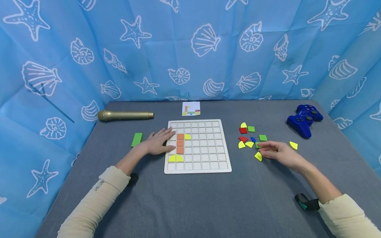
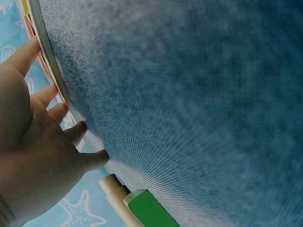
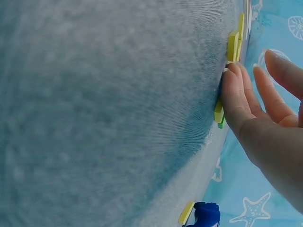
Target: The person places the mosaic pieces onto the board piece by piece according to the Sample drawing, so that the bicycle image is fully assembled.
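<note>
A white grid board (image 1: 205,169) lies mid-table, with three orange squares (image 1: 180,143) in a column. One yellow quarter-round tile (image 1: 188,136) sits beside the top square, and two more yellow tiles (image 1: 175,158) lie below the column. My left hand (image 1: 156,142) rests with spread fingers on the board's left edge. To the right of the board, my right hand (image 1: 279,152) reaches into loose tiles, its fingertips at a green square tile (image 1: 258,145). A yellow quarter-round tile (image 1: 258,156) lies just in front of the thumb. In the right wrist view, fingers partly hide the tiles.
Red tiles (image 1: 243,130), more yellow and green tiles and a small blue one (image 1: 253,139) lie right of the board. A pattern card (image 1: 191,108) is behind it. Around are a gold microphone (image 1: 126,115), a green block (image 1: 137,139) and a blue game controller (image 1: 303,119).
</note>
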Tool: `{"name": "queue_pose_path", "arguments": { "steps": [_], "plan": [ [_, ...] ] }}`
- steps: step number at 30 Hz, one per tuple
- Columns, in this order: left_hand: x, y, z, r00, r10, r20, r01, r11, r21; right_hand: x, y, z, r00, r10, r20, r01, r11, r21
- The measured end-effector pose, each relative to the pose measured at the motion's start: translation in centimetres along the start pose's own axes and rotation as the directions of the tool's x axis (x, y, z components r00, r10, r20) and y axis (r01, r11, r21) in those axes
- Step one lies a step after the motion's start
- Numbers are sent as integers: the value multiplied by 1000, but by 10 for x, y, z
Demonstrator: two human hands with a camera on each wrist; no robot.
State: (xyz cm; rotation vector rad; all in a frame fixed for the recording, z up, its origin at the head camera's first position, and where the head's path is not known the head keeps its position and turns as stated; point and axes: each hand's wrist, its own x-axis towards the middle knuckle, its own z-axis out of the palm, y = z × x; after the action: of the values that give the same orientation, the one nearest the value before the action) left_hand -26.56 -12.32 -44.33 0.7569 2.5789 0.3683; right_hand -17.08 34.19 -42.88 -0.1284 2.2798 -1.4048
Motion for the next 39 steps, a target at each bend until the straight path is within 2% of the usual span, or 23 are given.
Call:
{"name": "queue_pose_path", "arguments": {
  "steps": [9,20,34,39],
  "plan": [
    [0,0,-1,1000,-3,1,3,1000,3,3,8,7,989,-141,-43,137,986,-95],
    [0,-1,0,1000,9,-3,-9,1000,-6,10,5,13,978,-205,-33,188,943,-276],
    [1,-2,1,1000,28,-8,-29,1000,-7,15,5,15,980,-199,4,188,919,-346],
    [1,-2,1,1000,14,2,-14,1000,-7,16,3,15,978,-207,16,199,914,-354]
  ]
}}
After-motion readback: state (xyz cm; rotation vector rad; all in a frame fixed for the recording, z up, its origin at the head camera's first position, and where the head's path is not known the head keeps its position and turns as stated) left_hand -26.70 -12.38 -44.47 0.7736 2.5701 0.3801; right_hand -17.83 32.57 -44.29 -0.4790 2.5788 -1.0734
